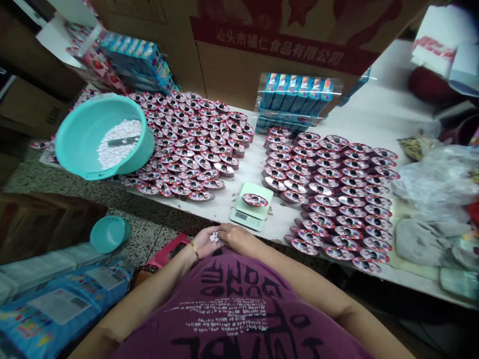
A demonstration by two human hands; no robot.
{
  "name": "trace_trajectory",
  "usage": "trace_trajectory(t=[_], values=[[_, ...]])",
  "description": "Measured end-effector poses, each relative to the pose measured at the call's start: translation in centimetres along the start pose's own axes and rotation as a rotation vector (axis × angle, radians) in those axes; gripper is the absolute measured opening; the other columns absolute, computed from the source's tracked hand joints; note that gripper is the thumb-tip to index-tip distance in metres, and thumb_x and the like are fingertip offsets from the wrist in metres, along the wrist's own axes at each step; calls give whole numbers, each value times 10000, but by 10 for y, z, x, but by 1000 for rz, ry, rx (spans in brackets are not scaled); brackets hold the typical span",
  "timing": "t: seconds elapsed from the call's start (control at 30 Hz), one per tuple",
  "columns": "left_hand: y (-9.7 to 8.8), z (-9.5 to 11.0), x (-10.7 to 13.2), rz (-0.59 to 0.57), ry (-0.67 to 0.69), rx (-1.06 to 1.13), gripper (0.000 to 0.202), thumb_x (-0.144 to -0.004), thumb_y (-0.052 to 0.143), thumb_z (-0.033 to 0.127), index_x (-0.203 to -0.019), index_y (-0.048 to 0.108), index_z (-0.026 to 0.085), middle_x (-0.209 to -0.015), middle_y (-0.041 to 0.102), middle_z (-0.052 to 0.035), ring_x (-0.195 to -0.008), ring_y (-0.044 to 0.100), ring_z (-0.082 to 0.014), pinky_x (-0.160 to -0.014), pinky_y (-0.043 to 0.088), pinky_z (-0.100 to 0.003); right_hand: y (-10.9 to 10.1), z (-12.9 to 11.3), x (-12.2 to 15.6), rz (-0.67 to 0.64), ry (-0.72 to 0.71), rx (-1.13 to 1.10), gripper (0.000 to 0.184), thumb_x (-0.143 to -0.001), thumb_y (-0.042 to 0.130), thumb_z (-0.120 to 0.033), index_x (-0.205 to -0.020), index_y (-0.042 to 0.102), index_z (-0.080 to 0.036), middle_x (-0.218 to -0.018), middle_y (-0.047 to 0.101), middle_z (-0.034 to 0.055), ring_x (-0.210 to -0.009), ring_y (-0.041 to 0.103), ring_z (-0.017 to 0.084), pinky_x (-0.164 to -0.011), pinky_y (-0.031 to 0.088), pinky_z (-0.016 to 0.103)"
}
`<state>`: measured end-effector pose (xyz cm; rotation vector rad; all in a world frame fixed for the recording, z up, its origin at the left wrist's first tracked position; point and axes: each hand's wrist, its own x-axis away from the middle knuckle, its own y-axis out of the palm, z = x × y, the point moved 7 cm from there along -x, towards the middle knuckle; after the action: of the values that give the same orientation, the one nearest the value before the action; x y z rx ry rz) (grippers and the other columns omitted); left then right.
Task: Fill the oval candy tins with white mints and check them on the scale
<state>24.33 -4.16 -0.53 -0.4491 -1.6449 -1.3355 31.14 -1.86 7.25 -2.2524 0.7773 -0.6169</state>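
Note:
My left hand (202, 243) is cupped close to my body, with a little heap of small white pieces (214, 237) in its palm. Right beside it, my right hand (236, 237) has its fingers curled against the heap; whatever lies under them is hidden. Just beyond both hands, a pale green digital scale (245, 218) sits at the table edge. On its plate rests one red-and-white pointed oval pack (255, 200). At left, a large turquoise basin (75, 134) holds many similar white pieces and a flat metal tool (123, 141).
Rows of oval packs (194, 144) cover the table's left side, and more packs (329, 189) stand at right. Blue boxes in clear wrap (295, 94) lean against a large carton (232, 70). Plastic bags (437, 174) lie far right. A small turquoise bowl (108, 233) is lower left.

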Motion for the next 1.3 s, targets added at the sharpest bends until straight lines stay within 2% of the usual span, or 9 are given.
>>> trace_trajectory(t=[0.27,0.4,0.53,0.67,0.73,0.87,0.93,1.1,1.3], values=[[5,-2,-9,-19,-40,-22,142,-757,434,113,-684,550,73,-556,565,-40,-515,548,-100,-533,454,-217,-4,-3,3,65,-40,-10,211,-842,381,-211,-923,569,-158,-915,543,59,-826,495,127,-694,379,230],[7,0,-14,0,-23,-57,133,-770,457,163,-691,531,85,-555,532,-22,-462,501,-71,-444,411,-179,-23,-2,10,215,-72,-1,241,-851,368,-253,-985,561,-198,-959,561,54,-886,478,141,-748,371,249],[13,8,-15,-15,-12,-115,117,-746,531,216,-780,531,104,-505,431,38,-376,391,-23,-312,230,-107,-60,50,23,523,262,168,369,-809,448,-312,-1156,462,-184,-1153,474,120,-1056,386,227,-872,310,365],[26,24,-19,9,79,-279,279,-715,567,191,-983,500,155,-494,343,84,-325,271,5,-301,118,-94,-69,110,23,447,477,164,484,-756,530,-329,-1208,411,-202,-1138,487,126,-1036,416,242,-863,322,374],[43,31,-20,24,133,-389,337,-698,586,231,-1013,477,177,-504,345,88,-322,260,7,-306,102,-95,-69,129,27,479,503,-20,419,-774,498,-343,-1165,449,-200,-1052,539,93,-958,473,202,-833,354,326],[86,31,-18,13,195,-647,387,-666,605,346,-988,463,186,-485,369,89,-305,248,0,-312,70,-110,-62,143,54,844,578,-604,361,-806,400,-396,-1067,492,-165,-953,578,36,-852,525,144,-778,401,265],[102,26,-17,18,217,-791,357,-656,599,393,-909,479,173,-457,377,87,-288,234,-6,-309,61,-126,-48,138,62,937,590,-840,370,-796,398,-415,-1039,505,-157,-917,591,26,-818,538,133,-759,416,255],[111,19,-22,69,241,-976,276,-651,582,405,-647,459,158,-397,366,77,-279,209,-18,-314,76,-161,-22,129,69,1021,619,-1158,394,-755,428,-474,-985,559,-181,-926,610,20,-865,545,141,-794,416,265],[124,30,-17,21,355,-934,142,-608,620,228,-680,536,139,-428,455,47,-387,369,-68,-357,194,-174,-12,137,66,1121,616,-1730,476,-757,366,-554,-893,562,-141,-716,631,42,-657,593,159,-614,467,281]])
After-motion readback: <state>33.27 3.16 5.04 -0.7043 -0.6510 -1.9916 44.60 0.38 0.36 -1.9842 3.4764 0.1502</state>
